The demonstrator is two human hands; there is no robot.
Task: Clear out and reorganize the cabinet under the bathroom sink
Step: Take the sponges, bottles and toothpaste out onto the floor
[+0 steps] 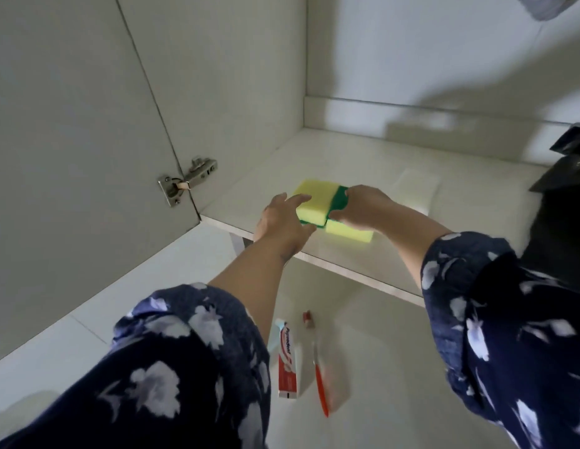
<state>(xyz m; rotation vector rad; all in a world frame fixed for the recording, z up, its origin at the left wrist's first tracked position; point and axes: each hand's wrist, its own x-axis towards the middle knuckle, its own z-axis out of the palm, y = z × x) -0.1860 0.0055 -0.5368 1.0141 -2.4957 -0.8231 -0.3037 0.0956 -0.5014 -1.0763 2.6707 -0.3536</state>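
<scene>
Two yellow sponges with green scouring sides lie side by side near the front left of the white cabinet floor (353, 163). My left hand (283, 222) reaches in with straight fingers that touch the left sponge (311, 202). My right hand (359, 205) grips the green edge between the sponges, thumb underneath, and covers part of the right sponge (350, 234). Both arms wear dark blue sleeves with white flowers.
The cabinet door (71, 140) stands open at the left on a metal hinge (188, 179). A dark object (570, 170) sits at the cabinet's right edge. On the tiled floor below lie a toothpaste box (288, 364) and an orange toothbrush (319, 367).
</scene>
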